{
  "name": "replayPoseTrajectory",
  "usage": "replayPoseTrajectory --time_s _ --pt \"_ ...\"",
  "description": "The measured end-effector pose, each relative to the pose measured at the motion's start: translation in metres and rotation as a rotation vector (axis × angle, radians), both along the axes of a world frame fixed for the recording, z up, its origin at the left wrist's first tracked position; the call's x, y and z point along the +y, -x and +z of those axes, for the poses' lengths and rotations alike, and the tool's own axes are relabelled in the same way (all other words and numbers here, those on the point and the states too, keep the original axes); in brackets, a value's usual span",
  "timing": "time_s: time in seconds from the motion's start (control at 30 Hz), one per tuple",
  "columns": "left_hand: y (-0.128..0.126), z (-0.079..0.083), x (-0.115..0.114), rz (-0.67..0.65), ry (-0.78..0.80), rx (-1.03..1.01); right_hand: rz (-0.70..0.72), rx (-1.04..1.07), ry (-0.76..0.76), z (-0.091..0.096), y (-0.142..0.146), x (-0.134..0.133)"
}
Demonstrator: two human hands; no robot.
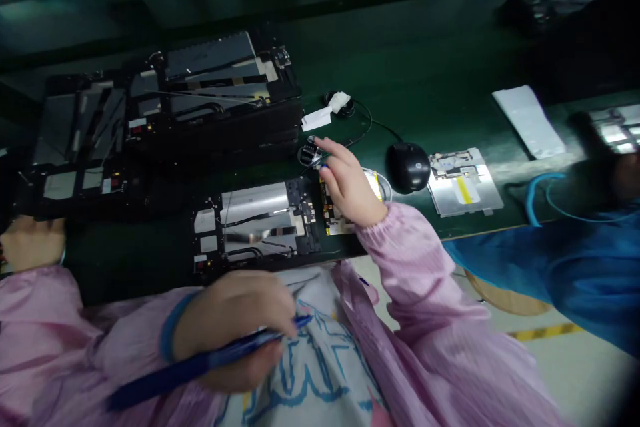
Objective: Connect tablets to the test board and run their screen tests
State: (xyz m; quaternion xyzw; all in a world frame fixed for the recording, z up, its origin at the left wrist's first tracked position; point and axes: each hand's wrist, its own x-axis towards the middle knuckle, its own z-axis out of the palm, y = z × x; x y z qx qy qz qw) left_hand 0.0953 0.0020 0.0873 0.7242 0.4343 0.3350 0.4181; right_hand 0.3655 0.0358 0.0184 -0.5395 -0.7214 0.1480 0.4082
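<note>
My left hand [230, 330], with a blue band at its wrist, is closed around a blue pen [220, 357] in front of my chest. The pen slants, its thin end to the right; motion blurs it. My right hand [353, 183] reaches over the bench with fingers stretched and apart. Its fingertips are at a small round dark-and-clear object [309, 153]; whether they touch it I cannot tell. Under that hand lies a partly covered flat part with yellow edges [333, 220]. An opened tablet-like device [260, 220] with bare inner parts lies left of it.
Stacks of similar opened devices [215, 80] stand at the back left. A black mouse [409, 167], a silver panel [467, 183], and a white strip [529, 121] lie to the right. A co-worker's hand [34, 240] rests at the left edge; a blue sleeve [565, 267] is at right.
</note>
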Motion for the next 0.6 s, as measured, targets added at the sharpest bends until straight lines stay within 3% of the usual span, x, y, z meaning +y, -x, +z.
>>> replayPoseTrajectory --time_s 0.07,0.13,0.27,0.43,0.53,0.6 --pt "-0.029 -0.017 -0.01 -0.167 0.082 0.017 -0.046 -0.133 0.06 -0.017 -0.004 0.02" --pt "-0.048 -0.03 -0.005 -0.286 0.178 0.029 -0.061 -0.247 0.093 -0.027 -0.004 0.03" --pt "-0.058 -0.051 0.022 -0.295 0.384 0.069 -0.086 -0.319 0.101 -0.031 -0.002 0.032" --pt "-0.059 -0.059 0.028 -0.332 0.312 0.167 -0.076 -0.188 0.046 -0.019 -0.002 0.014" --pt "-0.06 -0.057 0.024 -0.366 0.242 0.179 0.038 -0.053 0.051 -0.01 0.004 -0.01" --pt "-0.058 -0.056 0.023 -0.347 0.282 0.129 0.152 0.004 0.103 -0.006 0.009 -0.029"
